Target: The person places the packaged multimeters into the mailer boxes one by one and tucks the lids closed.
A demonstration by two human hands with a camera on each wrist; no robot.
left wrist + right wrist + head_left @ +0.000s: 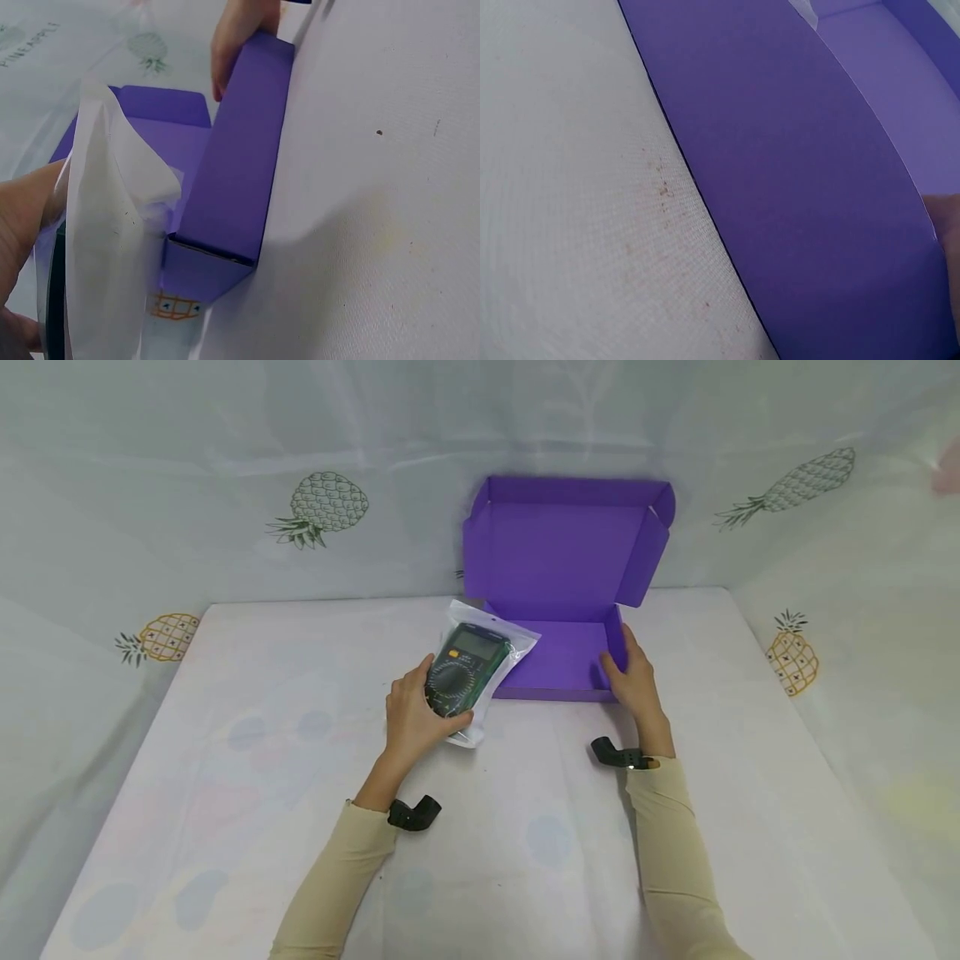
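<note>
In the head view a digital multimeter [459,668] with a dark dial lies inside a clear-fronted, white-backed plastic bag [517,639]. My left hand [414,714] grips the bagged multimeter by its lower left side, thumb along the bottom. The bag's upper right corner overlaps the left part of an open purple cardboard box [573,660], whose lid [566,552] stands up at the back. At the box's right wall, my right hand [636,681] holds on, thumb inside and fingers outside. The right wrist view shows the box's front wall [780,180] close up.
A white cloth-covered table [300,693] carries the box near its back edge. Behind it hangs a pale curtain [412,427] printed with pineapples. Each wrist wears a black camera band, the left one [415,814] and the right one [618,753].
</note>
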